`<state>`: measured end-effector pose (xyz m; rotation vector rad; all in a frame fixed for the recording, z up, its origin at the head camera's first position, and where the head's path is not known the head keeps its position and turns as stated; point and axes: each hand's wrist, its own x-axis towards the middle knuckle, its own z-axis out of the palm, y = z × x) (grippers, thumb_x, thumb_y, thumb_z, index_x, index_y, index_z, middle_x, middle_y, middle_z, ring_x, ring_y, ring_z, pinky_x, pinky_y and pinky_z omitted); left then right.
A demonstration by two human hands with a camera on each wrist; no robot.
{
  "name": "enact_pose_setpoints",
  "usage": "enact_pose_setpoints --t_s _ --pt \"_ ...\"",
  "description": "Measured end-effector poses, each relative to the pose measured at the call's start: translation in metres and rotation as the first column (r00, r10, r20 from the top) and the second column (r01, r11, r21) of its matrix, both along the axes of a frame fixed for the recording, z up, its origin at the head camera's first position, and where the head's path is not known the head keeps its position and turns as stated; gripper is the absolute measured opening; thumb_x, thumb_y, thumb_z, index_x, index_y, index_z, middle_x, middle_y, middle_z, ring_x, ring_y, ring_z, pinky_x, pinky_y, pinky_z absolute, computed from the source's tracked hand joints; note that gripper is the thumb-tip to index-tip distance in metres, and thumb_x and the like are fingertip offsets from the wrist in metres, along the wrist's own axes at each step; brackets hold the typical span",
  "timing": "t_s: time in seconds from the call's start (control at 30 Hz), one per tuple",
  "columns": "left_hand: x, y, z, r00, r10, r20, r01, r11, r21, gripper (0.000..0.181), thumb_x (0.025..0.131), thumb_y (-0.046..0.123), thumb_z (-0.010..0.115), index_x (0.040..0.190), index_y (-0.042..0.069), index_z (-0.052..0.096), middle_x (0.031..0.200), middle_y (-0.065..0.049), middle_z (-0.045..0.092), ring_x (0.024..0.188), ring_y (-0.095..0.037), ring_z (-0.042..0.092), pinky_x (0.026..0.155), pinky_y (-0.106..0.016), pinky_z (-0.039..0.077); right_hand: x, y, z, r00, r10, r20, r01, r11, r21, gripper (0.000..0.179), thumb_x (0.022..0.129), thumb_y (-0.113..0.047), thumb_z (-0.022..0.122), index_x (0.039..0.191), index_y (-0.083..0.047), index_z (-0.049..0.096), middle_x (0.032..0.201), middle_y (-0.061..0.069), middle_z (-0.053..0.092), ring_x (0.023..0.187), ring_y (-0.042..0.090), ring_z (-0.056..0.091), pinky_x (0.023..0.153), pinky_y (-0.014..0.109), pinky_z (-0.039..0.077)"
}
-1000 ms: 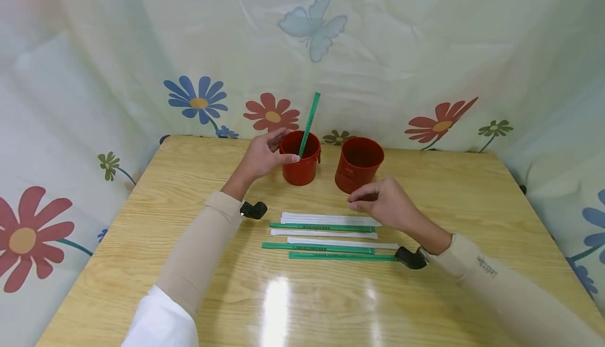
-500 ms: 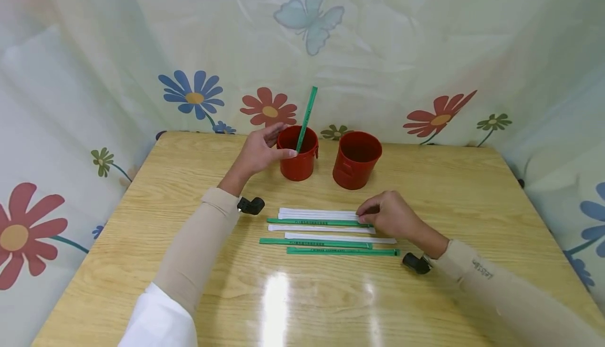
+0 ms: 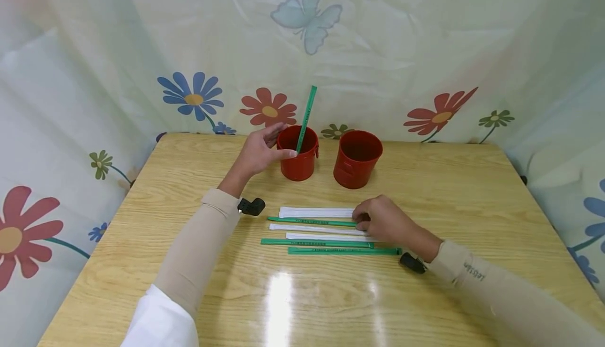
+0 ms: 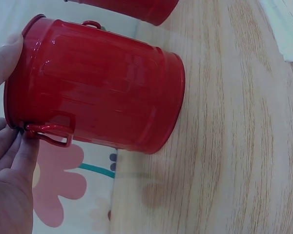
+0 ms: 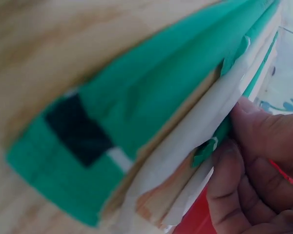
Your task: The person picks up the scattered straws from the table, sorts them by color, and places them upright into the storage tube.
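One green straw [image 3: 312, 222] lies on the bench [image 3: 217, 294], pinched by fingers of the right hand [image 3: 389, 222]; close spacing could drag white straws [image 3: 315, 212] along. Left hand [image 3: 257, 154] fingers grip a red bucket [image 3: 298, 169].

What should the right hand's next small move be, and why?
Probably lift the farthest lying green stick toward the left red bucket: the right hand appears to pinch that stick near its end, the left hand holds that bucket, and another green stick leans inside.

Booth-like setup: flower-print curtain [image 3: 378, 74] round three sides of wood-grain table [image 3: 449, 195]; wider room unclear.
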<state>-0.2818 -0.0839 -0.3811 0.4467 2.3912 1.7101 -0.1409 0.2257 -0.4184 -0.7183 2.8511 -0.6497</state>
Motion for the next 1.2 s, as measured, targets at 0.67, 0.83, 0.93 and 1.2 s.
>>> enact_pose_setpoints --t_s 0.67,0.83,0.93,1.2 --pt "0.001 -0.001 0.000 0.999 -0.016 -0.033 0.016 1.000 0.003 0.084 0.079 0.032 0.083 0.150 0.018 0.041 0.150 0.001 0.051 0.139 -0.020 0.049 0.111 -0.039 0.046 0.014 -0.002 0.005 0.979 0.174 -0.110 -0.145 0.963 0.227 0.022 0.081 0.008 0.069 0.093 -0.011 0.071 0.086 -0.002 0.064 0.078 0.010 0.056 0.074 0.032 0.057" --pt "0.000 0.000 -0.001 0.999 -0.016 -0.043 0.015 1.000 -0.006 0.084 0.079 0.033 0.083 0.150 0.017 0.042 0.150 0.000 0.051 0.139 -0.020 0.050 0.111 -0.040 0.046 0.015 0.000 0.007 0.986 0.133 -0.098 -0.124 0.988 0.095 0.018 0.085 0.005 0.068 0.093 -0.011 0.070 0.089 -0.001 0.067 0.080 0.008 0.057 0.076 0.031 0.057" --pt "-0.001 0.001 -0.002 0.999 -0.026 -0.047 0.025 1.000 -0.011 0.084 0.079 0.033 0.083 0.150 0.016 0.042 0.150 0.000 0.051 0.139 -0.020 0.050 0.110 -0.040 0.046 0.016 0.001 0.008 0.990 0.107 -0.095 -0.107 0.994 0.004 0.016 0.086 0.004 0.068 0.093 -0.010 0.070 0.087 -0.002 0.066 0.077 0.007 0.055 0.071 0.026 0.054" --pt "-0.002 0.000 -0.003 0.998 -0.021 -0.059 0.020 1.000 -0.005 0.081 0.081 0.031 0.082 0.150 0.016 0.042 0.149 0.001 0.052 0.138 -0.019 0.050 0.109 -0.036 0.047 0.013 -0.004 0.012 0.992 0.045 -0.118 -0.068 0.977 -0.202 0.008 0.088 0.002 0.068 0.092 -0.005 0.069 0.080 -0.004 0.063 0.070 0.005 0.051 0.064 0.020 0.050"
